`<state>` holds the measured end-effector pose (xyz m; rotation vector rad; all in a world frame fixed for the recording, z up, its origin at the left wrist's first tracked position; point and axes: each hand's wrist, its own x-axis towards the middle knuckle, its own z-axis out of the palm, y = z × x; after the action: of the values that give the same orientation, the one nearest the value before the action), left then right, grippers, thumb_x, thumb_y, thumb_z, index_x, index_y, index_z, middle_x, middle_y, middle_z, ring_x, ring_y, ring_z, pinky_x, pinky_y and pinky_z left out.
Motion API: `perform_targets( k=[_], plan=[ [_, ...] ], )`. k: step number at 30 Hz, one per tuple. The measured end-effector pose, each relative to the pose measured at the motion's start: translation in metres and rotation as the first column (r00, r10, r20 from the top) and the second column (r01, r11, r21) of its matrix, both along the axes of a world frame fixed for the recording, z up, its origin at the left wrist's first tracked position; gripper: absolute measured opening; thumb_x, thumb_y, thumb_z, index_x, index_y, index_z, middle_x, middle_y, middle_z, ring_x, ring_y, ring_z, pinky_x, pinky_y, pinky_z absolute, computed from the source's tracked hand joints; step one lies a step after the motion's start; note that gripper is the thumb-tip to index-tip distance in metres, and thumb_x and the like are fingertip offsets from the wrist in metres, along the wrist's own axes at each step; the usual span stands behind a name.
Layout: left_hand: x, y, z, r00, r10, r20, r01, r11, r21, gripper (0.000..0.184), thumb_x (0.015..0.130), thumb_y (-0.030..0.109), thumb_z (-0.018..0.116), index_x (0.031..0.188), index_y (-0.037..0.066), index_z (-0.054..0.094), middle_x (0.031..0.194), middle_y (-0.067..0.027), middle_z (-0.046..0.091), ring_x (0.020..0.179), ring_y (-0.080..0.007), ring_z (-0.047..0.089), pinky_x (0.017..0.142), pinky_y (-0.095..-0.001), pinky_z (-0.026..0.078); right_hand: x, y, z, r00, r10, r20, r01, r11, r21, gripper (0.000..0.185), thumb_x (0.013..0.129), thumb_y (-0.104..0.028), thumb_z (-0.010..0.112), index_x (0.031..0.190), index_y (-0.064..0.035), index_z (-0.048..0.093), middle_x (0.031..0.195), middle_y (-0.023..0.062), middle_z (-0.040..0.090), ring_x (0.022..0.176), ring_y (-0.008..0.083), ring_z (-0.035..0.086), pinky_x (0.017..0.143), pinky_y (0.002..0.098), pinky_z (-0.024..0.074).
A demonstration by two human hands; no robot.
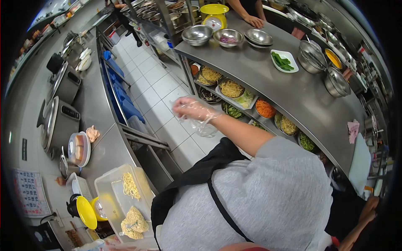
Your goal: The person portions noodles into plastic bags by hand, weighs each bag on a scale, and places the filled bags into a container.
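My right hand, in a loose clear plastic glove, reaches out over the tiled aisle. Its fingers curl inward, and whatever they might hold is hidden. The glove's baggy cuff hangs below the wrist. Beyond the hand, the shelf holds bowls of noodles and one of shredded carrot; the hand looks apart from them. My left hand is out of view. On the left counter, a clear plastic tub holds loose noodles and a bagged portion of noodles.
A steel counter carries metal bowls, a yellow scale and a plate of green vegetables. One person's hand rests there; another person's arm shows at lower right. Large cookers stand on the left counter.
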<state>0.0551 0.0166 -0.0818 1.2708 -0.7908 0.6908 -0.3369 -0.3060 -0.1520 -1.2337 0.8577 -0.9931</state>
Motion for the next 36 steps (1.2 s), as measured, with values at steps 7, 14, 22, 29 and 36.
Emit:
perform_targets(
  k=[7,14,22,29,36],
  plan=[
    [-0.044,-0.058,0.001,0.993,-0.058,0.105,0.054,0.998,0.046,0.035,0.083,0.015,0.062,0.111,0.0,0.049,0.113,-0.0149,0.052,0.097,-0.0227,0.051,0.086,-0.0339,0.042,-0.116,-0.032,0.005,0.955,-0.234,-0.181,0.215,0.969,-0.121,0.017,0.085,-0.02,0.059,0.094,-0.0071,0.056,0.083,0.0005,0.058,0.07,0.0093,0.056,0.063,0.0252,0.0473],
    [-0.134,-0.137,0.011,0.995,-0.092,0.036,0.081,0.968,0.237,0.041,0.083,0.021,0.063,0.115,0.0,0.05,0.114,-0.0133,0.053,0.093,-0.0239,0.053,0.079,-0.0356,0.046,-0.376,-0.025,-0.025,0.349,-0.93,-0.116,0.802,0.36,-0.477,0.02,0.088,-0.025,0.053,0.086,-0.006,0.057,0.081,0.0048,0.059,0.075,0.0147,0.055,0.069,0.0292,0.0453],
    [-0.225,-0.187,0.018,0.994,-0.092,0.065,0.057,0.911,0.408,0.037,0.084,0.017,0.063,0.116,0.003,0.048,0.11,-0.0092,0.051,0.09,-0.0196,0.048,0.079,-0.0304,0.041,-0.594,-0.007,-0.127,0.409,-0.71,-0.573,0.887,0.456,0.068,0.032,0.074,-0.028,0.064,0.094,-0.0027,0.061,0.09,0.0194,0.061,0.084,0.0345,0.058,0.074,0.0407,0.0455],
    [-0.291,-0.204,0.016,0.955,-0.266,-0.133,0.297,0.885,0.359,0.036,0.084,0.01,0.06,0.117,0.005,0.047,0.112,-0.0076,0.048,0.094,-0.0172,0.046,0.08,-0.0289,0.042,-0.587,-0.004,-0.126,0.541,-0.758,-0.366,0.83,0.55,0.089,0.024,0.08,-0.023,0.058,0.088,-0.0001,0.061,0.085,0.0127,0.06,0.077,0.0242,0.059,0.068,0.0375,0.0499],
    [-0.293,-0.202,0.038,0.988,-0.155,0.011,0.131,0.872,0.472,0.037,0.077,0.006,0.064,0.111,0.007,0.05,0.118,-0.0105,0.043,0.09,-0.0174,0.051,0.074,-0.0286,0.045,-0.62,0.011,-0.098,0.539,-0.702,-0.465,0.779,0.626,-0.042,0.028,0.083,-0.018,0.051,0.107,-0.004,0.051,0.083,0.0087,0.059,0.062,0.0184,0.058,0.046,0.0271,0.045]
  ],
)
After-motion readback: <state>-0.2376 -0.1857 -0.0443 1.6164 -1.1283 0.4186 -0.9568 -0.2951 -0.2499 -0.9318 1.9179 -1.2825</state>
